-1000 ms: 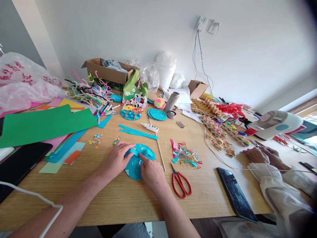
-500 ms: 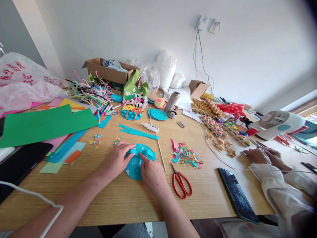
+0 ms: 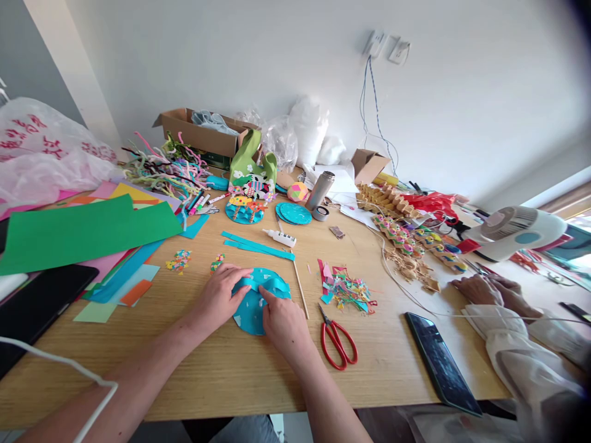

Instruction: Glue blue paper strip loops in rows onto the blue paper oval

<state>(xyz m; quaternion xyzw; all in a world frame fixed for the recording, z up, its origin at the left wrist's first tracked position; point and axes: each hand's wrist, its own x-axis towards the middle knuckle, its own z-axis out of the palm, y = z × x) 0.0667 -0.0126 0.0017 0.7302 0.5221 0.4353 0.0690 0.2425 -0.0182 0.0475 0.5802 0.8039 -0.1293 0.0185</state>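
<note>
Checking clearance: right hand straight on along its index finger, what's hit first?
The right hand would meet the curved blue strip on the blue disc first; its index fingertip appears to touch it. Just beyond, probably the left hand; depth is unclear.

No wording is legible: red characters (image 3: 24, 132) on the plastic bag (image 3: 55, 175), far left of the fingers (image 3: 271, 298), are distorted by creases; dark print (image 3: 289, 240) on the white bottle (image 3: 279, 237), beyond them, is too small.
</note>
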